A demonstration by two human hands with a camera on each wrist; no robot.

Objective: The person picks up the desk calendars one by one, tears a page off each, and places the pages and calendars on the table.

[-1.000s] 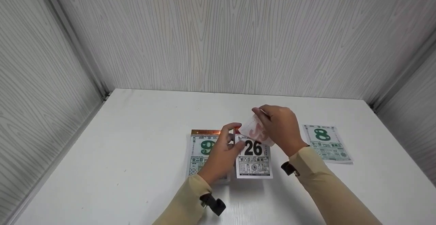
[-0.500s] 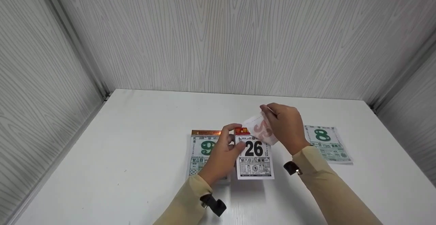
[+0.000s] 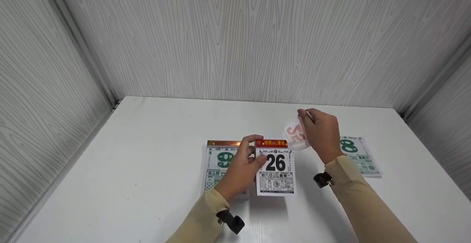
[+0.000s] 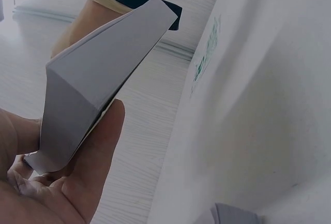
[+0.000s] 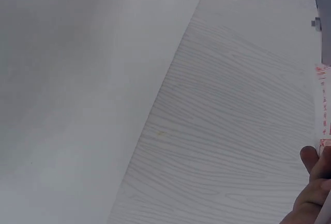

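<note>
Head view: hands [image 3: 319,135] curl thin paper sheet [image 3: 295,134].

The white tabletop [image 3: 147,162] is enclosed behind and at both sides by pale grey wood-grain walls [image 3: 235,40], evenly lit.

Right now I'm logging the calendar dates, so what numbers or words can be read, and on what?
"26", black, on the calendar pad that the left hand grips.
"9", green, on the calendar pad under that hand.
"8", green, on the loose sheet on the table.
Red digits on the torn sheet that the right hand pinches: seen reversed, perhaps "25", not certain.
Red header and small print: too small to read.
</note>
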